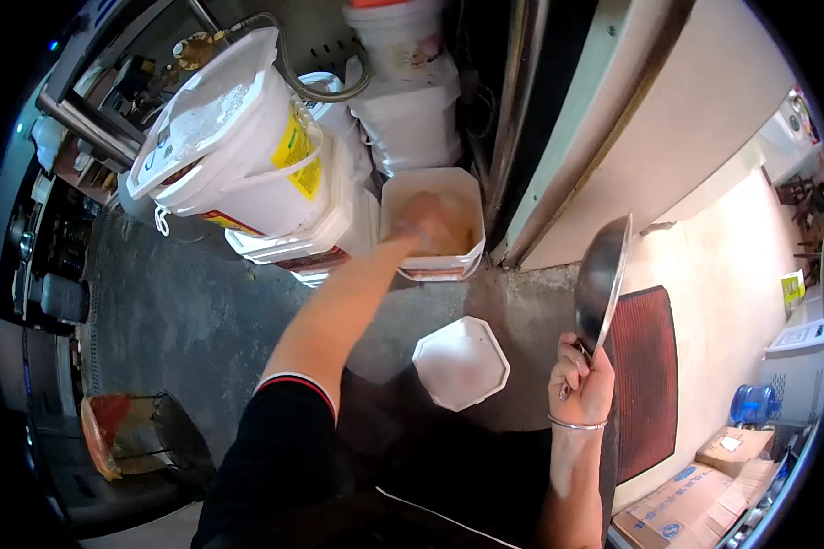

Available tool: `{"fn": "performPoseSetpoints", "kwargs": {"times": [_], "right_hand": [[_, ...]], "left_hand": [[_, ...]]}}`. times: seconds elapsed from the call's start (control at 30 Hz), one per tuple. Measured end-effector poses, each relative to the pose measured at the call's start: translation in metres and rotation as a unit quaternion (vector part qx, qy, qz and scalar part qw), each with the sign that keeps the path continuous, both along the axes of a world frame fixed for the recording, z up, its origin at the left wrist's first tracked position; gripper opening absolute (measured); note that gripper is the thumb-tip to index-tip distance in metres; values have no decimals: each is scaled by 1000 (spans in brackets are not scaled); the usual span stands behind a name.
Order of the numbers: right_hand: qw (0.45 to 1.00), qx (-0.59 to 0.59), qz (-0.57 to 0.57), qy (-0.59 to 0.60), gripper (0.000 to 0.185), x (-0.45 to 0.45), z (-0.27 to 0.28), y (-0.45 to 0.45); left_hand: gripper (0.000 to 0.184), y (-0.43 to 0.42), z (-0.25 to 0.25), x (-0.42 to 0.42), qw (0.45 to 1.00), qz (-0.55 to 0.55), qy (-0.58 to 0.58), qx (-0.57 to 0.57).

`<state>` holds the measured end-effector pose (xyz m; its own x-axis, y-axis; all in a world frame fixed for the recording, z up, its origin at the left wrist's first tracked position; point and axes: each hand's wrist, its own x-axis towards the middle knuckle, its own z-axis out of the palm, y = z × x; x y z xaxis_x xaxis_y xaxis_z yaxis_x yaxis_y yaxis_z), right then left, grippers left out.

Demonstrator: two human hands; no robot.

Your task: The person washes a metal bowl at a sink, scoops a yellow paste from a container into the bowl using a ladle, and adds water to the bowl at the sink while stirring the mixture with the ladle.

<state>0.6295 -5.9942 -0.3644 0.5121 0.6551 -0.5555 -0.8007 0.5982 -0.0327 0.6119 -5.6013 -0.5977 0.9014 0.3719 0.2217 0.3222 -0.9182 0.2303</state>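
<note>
My left hand (423,220) reaches down into an open white bucket (441,263) on the floor; it is blurred, and its fingers and anything in them cannot be made out. At the right, my right hand (579,377) is closed on the handle of a dark metal pan (602,285), which is tilted up on its side. A bracelet circles that wrist. A white eight-sided lid (461,363) lies on the dark floor in front of the open bucket.
White lidded buckets (256,197) are stacked left of the open one, more (405,110) behind it. A wall edge (604,156) stands at the right, with a red mat (645,384) beyond. Cardboard boxes (682,508) lie lower right, a bin (137,439) lower left.
</note>
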Motion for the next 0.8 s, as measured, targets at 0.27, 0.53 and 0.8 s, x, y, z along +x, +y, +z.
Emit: {"fn": "performPoseSetpoints", "kwargs": {"times": [0.27,0.53,0.8], "right_hand": [[1000,12,-4,-20,20,2,3,-6],[988,148,-40,12,22,36,-4,-52],[949,-221,92,-206,16,62,-122,-186]], "left_hand": [[21,-32,198,-14,957,197,-206,-51],[23,-120,358,-55,969,90,-201,-115],[21,-169,348,-19,914,-60,-161,-368]]}}
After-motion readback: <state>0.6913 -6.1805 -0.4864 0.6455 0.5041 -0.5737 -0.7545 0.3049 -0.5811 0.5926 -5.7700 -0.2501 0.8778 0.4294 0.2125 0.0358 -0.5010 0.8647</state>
